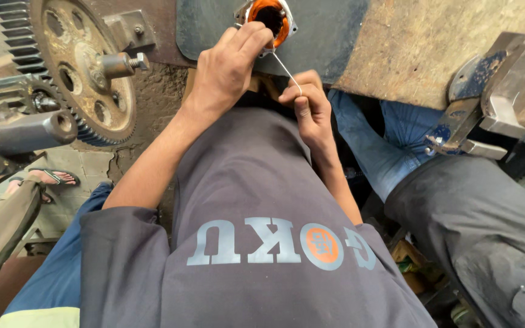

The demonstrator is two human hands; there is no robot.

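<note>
A small motor stator [267, 18] with orange copper windings inside a metal housing sits on a dark mat [323, 33] at the top centre. My left hand [229, 67] rests its fingers on the stator's lower rim. My right hand [308, 106] pinches a thin white thread [287, 70] that runs taut up to the stator. My grey shirt fills the lower middle of the view.
A large rusty gear [83, 67] with a bolt and a steel shaft [25, 130] stand at the left. A worn wooden bench top [432, 42] and a metal vise [499, 103] lie at the right. Another person's foot in a sandal [50, 178] shows at the left.
</note>
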